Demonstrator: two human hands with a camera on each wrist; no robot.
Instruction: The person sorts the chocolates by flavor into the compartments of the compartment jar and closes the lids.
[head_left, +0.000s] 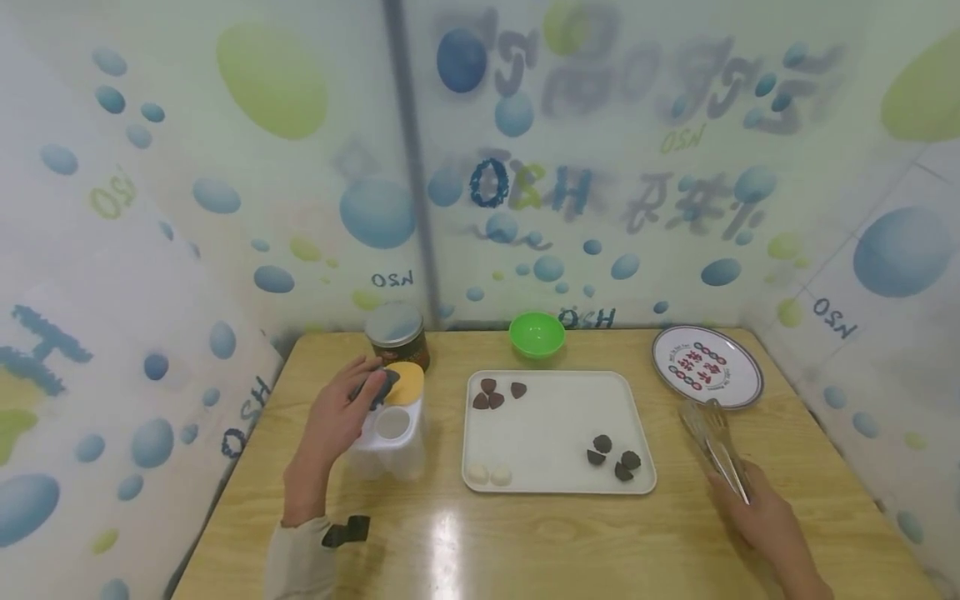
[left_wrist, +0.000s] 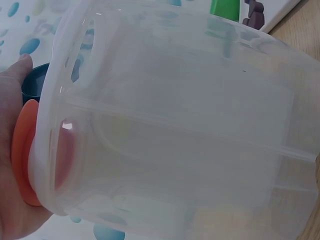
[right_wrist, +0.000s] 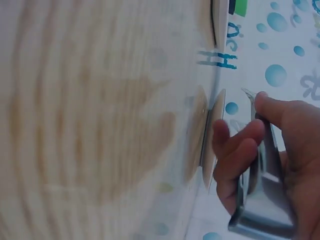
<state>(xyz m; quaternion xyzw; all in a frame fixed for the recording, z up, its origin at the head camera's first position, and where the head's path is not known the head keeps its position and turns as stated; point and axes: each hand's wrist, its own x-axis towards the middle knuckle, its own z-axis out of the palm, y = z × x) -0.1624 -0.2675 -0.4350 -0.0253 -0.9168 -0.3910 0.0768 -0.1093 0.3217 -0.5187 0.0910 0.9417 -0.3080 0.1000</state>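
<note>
In the head view my left hand [head_left: 337, 417] pinches a dark blue-grey lid [head_left: 386, 387] between thumb and fingers, above a translucent compartment container [head_left: 390, 467]. One opening of that container shows no lid, and a yellow-orange lid [head_left: 407, 383] covers another. The left wrist view looks through the container's clear wall [left_wrist: 200, 100], with an orange lid [left_wrist: 25, 155] and the dark lid [left_wrist: 34, 82] at its rim. At the right, my right hand [head_left: 765, 517] grips metal tongs [head_left: 708, 437], whose tips point toward a plate. The right wrist view shows fingers curled round the tongs [right_wrist: 267, 185].
A white tray [head_left: 547, 425] holds dark brown wedges [head_left: 488, 387], dark ridged pieces [head_left: 631, 459] and two pale rounds [head_left: 500, 475]. Behind it stands a green bowl [head_left: 537, 335]. A round tin [head_left: 395, 329] is at back left, the printed plate [head_left: 738, 367] at back right.
</note>
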